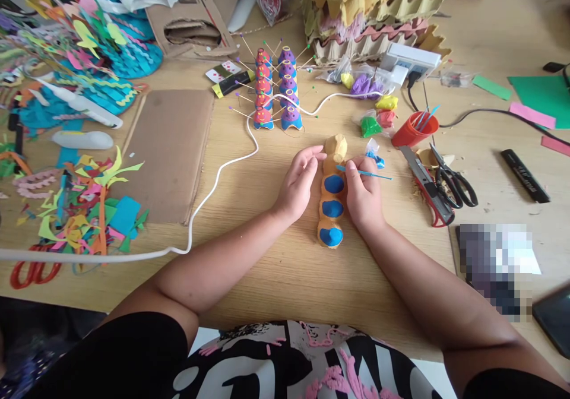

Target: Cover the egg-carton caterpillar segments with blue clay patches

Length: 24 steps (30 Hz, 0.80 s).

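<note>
A strip of yellow egg carton (326, 196) lies lengthwise on the table between my hands. Blue clay (332, 209) covers several of its cups nearest me, while the far bump is bare. My right hand (366, 192) is closed around a thin blue stick (374, 175), whose left end reaches over the strip. At the strip's left side is my left hand (297, 185), palm turned inward and fingers loosely extended, apparently holding nothing. Just beyond my right hand sits a small bag of blue clay (375, 154).
Two rows of painted carton figures (291, 99) with pins stand beyond a white cable (222, 176). Right are a red cup (415, 129), a utility knife (430, 192) and black scissors (454, 182). Cardboard (167, 149) and paper scraps (89, 215) lie left; egg trays (365, 7) are stacked behind.
</note>
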Each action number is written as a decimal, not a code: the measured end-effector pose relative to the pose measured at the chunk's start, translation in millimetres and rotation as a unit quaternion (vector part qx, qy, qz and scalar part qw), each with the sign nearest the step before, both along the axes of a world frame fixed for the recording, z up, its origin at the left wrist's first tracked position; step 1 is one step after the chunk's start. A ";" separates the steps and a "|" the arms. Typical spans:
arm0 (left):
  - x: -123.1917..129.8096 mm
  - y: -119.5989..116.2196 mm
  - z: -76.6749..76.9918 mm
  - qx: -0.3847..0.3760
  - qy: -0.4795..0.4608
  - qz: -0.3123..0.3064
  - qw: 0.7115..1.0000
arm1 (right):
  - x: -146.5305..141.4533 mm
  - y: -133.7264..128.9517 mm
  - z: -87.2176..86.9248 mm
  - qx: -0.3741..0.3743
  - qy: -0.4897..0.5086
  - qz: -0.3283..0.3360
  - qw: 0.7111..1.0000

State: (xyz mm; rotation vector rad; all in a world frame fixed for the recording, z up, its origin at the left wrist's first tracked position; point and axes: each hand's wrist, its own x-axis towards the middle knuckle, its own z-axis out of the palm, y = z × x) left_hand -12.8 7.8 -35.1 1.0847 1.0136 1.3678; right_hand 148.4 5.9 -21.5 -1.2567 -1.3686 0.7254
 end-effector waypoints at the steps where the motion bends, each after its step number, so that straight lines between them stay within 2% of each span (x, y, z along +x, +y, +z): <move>1: 0.0 0.1 -0.4 0.000 -0.001 -0.004 1.000 | -0.4 0.2 -0.8 -0.004 0.008 0.007 1.000; 7: -0.2 -1.4 3.4 0.016 0.033 0.003 0.999 | -3.1 -0.4 -3.8 -0.027 0.027 0.035 0.999; 15: -2.4 -0.7 8.2 0.038 0.077 0.054 0.995 | -5.0 -3.6 2.7 -0.009 0.059 0.016 0.998; 19: -2.5 1.8 8.1 0.049 0.074 0.069 0.994 | -3.6 -3.1 12.8 0.005 0.009 0.006 1.000; 22: -2.5 3.8 6.8 0.050 0.067 0.071 0.994 | 4.1 1.5 22.3 0.015 -0.051 0.026 0.998; 24: -2.7 5.2 5.4 0.048 0.065 0.067 0.994 | 12.3 4.4 28.7 0.016 -0.129 0.056 0.990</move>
